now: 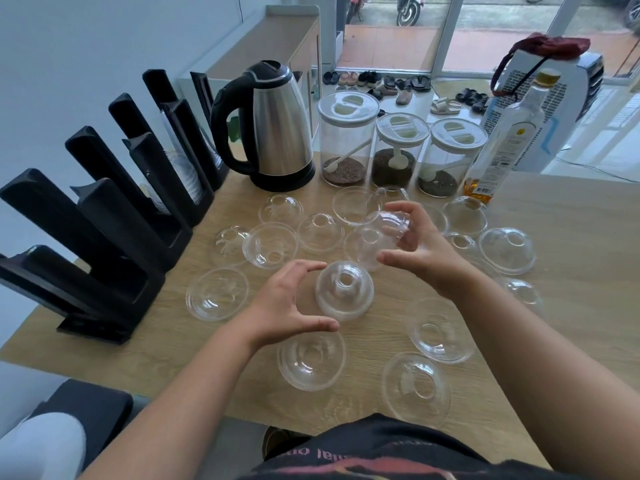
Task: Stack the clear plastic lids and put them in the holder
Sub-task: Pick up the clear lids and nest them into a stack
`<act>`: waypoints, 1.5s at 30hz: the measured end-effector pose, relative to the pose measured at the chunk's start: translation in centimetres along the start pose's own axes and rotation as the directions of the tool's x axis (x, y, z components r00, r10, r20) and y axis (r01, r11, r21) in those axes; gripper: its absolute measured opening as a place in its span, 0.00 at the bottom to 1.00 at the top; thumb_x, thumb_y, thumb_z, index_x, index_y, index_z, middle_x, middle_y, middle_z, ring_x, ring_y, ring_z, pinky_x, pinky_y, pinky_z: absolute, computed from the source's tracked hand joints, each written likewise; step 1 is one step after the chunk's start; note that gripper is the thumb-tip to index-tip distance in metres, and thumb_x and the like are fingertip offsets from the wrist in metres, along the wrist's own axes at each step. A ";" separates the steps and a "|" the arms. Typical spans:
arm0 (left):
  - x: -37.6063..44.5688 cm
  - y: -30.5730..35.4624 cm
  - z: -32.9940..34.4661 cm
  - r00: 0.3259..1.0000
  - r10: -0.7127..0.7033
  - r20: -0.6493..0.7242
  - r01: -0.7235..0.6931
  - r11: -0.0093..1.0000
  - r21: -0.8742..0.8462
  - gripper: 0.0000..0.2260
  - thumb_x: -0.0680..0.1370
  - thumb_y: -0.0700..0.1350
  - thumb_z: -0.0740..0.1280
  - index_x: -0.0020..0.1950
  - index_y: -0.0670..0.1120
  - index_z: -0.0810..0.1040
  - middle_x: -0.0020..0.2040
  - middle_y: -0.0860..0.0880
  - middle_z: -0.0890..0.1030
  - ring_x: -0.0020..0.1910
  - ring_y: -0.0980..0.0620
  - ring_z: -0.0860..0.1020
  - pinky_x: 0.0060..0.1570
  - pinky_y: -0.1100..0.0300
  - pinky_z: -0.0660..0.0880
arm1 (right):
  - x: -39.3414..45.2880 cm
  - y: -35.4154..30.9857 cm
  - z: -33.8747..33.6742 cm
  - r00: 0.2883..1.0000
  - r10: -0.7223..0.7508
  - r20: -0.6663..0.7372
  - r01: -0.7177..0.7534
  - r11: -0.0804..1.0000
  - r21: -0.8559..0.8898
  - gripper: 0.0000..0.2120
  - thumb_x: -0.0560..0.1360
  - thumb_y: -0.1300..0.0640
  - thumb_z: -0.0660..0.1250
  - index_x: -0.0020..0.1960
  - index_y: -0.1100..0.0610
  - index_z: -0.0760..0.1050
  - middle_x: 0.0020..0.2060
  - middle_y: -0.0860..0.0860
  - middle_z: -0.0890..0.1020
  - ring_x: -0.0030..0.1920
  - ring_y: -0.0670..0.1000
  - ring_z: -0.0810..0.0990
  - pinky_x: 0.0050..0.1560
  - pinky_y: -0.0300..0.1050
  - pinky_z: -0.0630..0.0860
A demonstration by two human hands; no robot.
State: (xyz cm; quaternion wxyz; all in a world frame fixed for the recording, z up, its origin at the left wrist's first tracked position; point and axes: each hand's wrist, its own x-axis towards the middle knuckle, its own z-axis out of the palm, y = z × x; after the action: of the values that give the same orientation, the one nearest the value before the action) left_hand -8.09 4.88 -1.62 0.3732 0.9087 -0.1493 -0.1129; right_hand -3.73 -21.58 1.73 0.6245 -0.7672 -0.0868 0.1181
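Clear lids scattered on the counter point(571, 216)

Right hand point(420, 244) grips one dome lid point(389, 223); left hand point(287, 303) spreads wide beside a small stack point(344, 289).

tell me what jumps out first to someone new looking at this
Clear dome lids lie scattered over the wooden table. At the centre, the right hand holds one lid above a small stack beside the open left hand. A black slotted holder lines the left edge.

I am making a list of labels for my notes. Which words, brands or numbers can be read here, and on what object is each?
None reads with certainty.
Bottle label: print too small.
White bag: rows of dark print, blurred.
Shirt: letters upside down and cut off, unreadable.
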 end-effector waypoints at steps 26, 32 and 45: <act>-4.7 -0.2 1.2 0.946 -0.067 0.318 -0.039 0.948 0.315 0.53 0.61 0.68 0.75 0.80 0.55 0.55 0.73 0.61 0.57 0.73 0.59 0.56 0.73 0.60 0.60 | -3.3 4.1 4.2 0.994 -0.081 -0.070 0.025 0.812 -0.583 0.37 0.60 0.44 0.81 0.60 0.39 0.61 0.63 0.39 0.70 0.66 0.43 0.64 0.65 0.43 0.54; -4.4 -0.5 0.4 0.959 -0.108 0.261 0.054 0.977 0.206 0.50 0.63 0.63 0.76 0.80 0.59 0.55 0.64 0.61 0.56 0.67 0.57 0.64 0.69 0.56 0.68 | -4.1 5.5 4.0 0.996 -0.051 -0.068 -0.009 0.730 -0.683 0.38 0.60 0.40 0.79 0.61 0.44 0.60 0.66 0.38 0.68 0.71 0.46 0.62 0.63 0.41 0.49; -0.8 2.3 -3.3 0.996 -0.042 0.073 0.049 0.995 -0.089 0.53 0.53 0.58 0.84 0.72 0.59 0.61 0.64 0.59 0.72 0.59 0.61 0.75 0.61 0.56 0.76 | -5.3 1.4 0.1 0.965 0.254 0.060 -0.110 0.606 -0.788 0.56 0.59 0.40 0.81 0.77 0.37 0.49 0.77 0.45 0.62 0.77 0.51 0.58 0.76 0.55 0.55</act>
State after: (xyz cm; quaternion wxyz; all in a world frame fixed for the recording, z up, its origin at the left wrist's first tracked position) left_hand -8.25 5.73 2.39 0.4058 0.8894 -0.1365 -0.1604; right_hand -8.82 -23.26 0.70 0.2065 -0.9533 -0.1022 0.1952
